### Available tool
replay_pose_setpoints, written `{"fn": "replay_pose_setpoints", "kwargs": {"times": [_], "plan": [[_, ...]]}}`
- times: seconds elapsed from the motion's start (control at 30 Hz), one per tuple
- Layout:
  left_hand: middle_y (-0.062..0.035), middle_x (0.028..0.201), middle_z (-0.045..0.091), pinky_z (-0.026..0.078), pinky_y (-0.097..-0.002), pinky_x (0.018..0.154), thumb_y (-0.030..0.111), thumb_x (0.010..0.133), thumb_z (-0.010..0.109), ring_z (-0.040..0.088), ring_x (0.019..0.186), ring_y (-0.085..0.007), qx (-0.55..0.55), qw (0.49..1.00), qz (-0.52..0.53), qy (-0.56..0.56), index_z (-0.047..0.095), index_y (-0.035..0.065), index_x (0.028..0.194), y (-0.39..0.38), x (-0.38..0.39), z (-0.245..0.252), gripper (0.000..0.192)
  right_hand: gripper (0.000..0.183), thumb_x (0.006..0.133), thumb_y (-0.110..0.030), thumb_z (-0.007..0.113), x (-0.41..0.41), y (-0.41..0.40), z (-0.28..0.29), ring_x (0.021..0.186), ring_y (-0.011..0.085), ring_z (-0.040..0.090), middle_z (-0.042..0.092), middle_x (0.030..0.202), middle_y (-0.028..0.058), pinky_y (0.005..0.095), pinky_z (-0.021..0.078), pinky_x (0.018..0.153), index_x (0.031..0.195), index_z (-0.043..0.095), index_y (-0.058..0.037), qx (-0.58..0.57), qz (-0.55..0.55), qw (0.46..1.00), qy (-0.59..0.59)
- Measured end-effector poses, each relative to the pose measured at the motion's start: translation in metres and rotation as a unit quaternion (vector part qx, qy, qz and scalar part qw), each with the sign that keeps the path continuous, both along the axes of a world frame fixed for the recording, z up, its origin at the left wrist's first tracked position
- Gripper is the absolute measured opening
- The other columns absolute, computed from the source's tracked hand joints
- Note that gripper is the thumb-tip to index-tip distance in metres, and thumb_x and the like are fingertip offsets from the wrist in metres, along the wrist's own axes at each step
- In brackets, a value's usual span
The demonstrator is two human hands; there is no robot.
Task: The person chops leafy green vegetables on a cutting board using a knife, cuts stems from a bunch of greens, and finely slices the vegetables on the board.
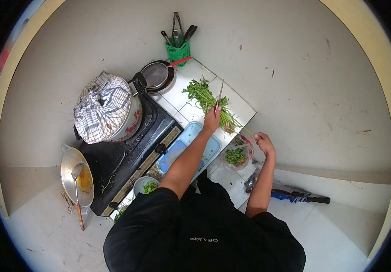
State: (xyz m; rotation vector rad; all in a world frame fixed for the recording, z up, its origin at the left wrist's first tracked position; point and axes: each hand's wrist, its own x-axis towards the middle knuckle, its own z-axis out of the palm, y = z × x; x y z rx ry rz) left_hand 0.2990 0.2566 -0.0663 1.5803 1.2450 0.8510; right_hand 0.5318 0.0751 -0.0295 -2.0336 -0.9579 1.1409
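Note:
My left hand (212, 119) is closed around a knife (220, 91), its narrow blade pointing away from me over a bunch of leafy green herbs (200, 93). The bunch lies on the white tiled counter (241, 100), with its roots towards me. To the right, my right hand (264, 143) pinches the end of a thin green stem (244, 128) that stretches from the bunch past the counter's edge. Below and between the hands, a clear plastic bag (237, 156) holds cut greens. A light-blue tray (212, 146) lies partly under my left forearm.
At left, a black gas stove (113, 163) carries a large pot (132, 120) topped with a checked cloth (103, 102). Beyond are a wok (68, 176) with oil and a ladle, a strainer (155, 75), and a green utensil basket (177, 52). A bowl (139, 186) holds chopped greens.

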Motion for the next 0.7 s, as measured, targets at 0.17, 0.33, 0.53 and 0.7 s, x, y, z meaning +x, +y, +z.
{"fn": "replay_pose_setpoints", "kwargs": {"times": [0.17, 0.33, 0.53, 0.7], "plan": [[-0.0253, 0.081, 0.063, 0.048, -0.0466, 0.074, 0.049, 0.102, 0.043, 0.063, 0.081, -0.0426, 0.029, 0.999, 0.006, 0.012, 0.062, -0.0029, 0.099, 0.003, -0.003, -0.005, 0.055, 0.022, 0.098, -0.02, 0.057, 0.009, -0.008, 0.01, 0.065, 0.0098, 0.045, 0.056, 0.075, -0.0012, 0.0269, 0.0394, 0.06, 0.098, 0.069, -0.0012, -0.005, 0.024, 0.999, -0.026], [-0.0259, 0.081, 0.063, 0.048, -0.0473, 0.075, 0.051, 0.102, 0.041, 0.063, 0.082, -0.0435, 0.02, 1.0, 0.0, 0.013, 0.062, -0.0037, 0.097, 0.002, -0.003, 0.004, 0.059, 0.021, 0.097, -0.018, 0.056, 0.011, -0.024, 0.049, 0.065, 0.0095, 0.043, 0.054, 0.074, -0.0019, 0.0264, 0.0386, 0.06, 0.099, 0.068, -0.0005, 0.026, 0.015, 0.999, -0.045], [-0.026, 0.083, 0.064, 0.049, -0.0476, 0.076, 0.052, 0.101, 0.041, 0.064, 0.083, -0.0437, -0.001, 1.0, -0.009, 0.029, 0.063, -0.0033, 0.097, 0.01, -0.008, 0.01, 0.06, 0.021, 0.099, -0.017, 0.054, -0.003, -0.031, 0.152, 0.068, 0.009, 0.045, 0.054, 0.078, 0.0001, 0.0257, 0.0411, 0.063, 0.106, 0.065, -0.0004, 0.102, -0.022, 0.993, -0.061], [-0.0257, 0.085, 0.066, 0.049, -0.0477, 0.078, 0.055, 0.1, 0.042, 0.065, 0.086, -0.0436, -0.046, 0.997, -0.03, 0.059, 0.064, -0.0021, 0.099, 0.009, -0.017, 0.026, 0.061, 0.02, 0.099, -0.016, 0.054, -0.056, 0.009, 0.2, 0.068, 0.0079, 0.046, 0.054, 0.08, -0.0021, 0.0252, 0.0404, 0.062, 0.109, 0.065, -0.0037, 0.196, -0.03, 0.975, 0.097]]}}
